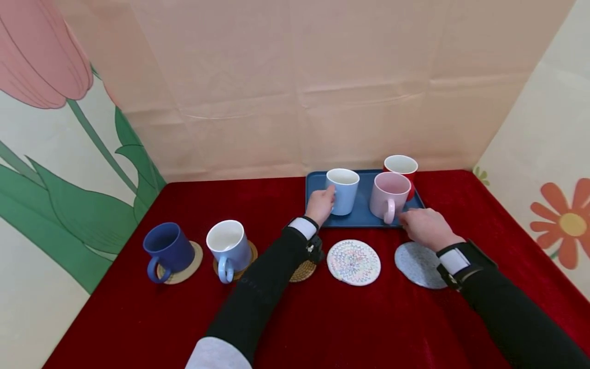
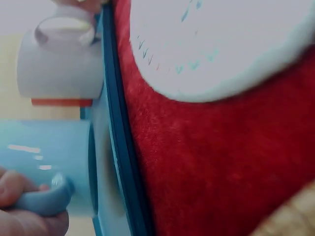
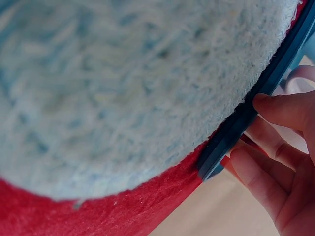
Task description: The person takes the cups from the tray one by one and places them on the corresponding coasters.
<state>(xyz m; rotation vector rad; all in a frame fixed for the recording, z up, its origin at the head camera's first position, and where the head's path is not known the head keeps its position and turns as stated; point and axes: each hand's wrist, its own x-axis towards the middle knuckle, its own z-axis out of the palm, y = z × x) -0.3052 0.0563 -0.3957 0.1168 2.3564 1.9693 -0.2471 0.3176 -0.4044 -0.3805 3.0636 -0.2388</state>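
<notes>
My left hand (image 1: 320, 206) grips the handle of a light blue mug (image 1: 345, 197), which is upright over the left part of a blue tray (image 1: 364, 220). In the left wrist view, thumb and fingers wrap the handle, with the mug's base close over the tray. My right hand (image 1: 427, 227) is at the tray's front right, loosely bent fingers apart and thumb tip right at the rim in the right wrist view. Near its fingertips is the handle of a pink mug (image 1: 386, 195) standing on the tray. Behind that, a red mug (image 1: 400, 163) with a white inside is partly hidden.
Coasters line the red cloth in front. A dark blue mug (image 1: 168, 248) and a pale blue mug (image 1: 228, 248) stand on the left ones. My left arm partly covers a brown woven coaster (image 1: 302, 271). A patterned coaster (image 1: 354, 262) and grey coaster (image 1: 419, 265) lie rightward.
</notes>
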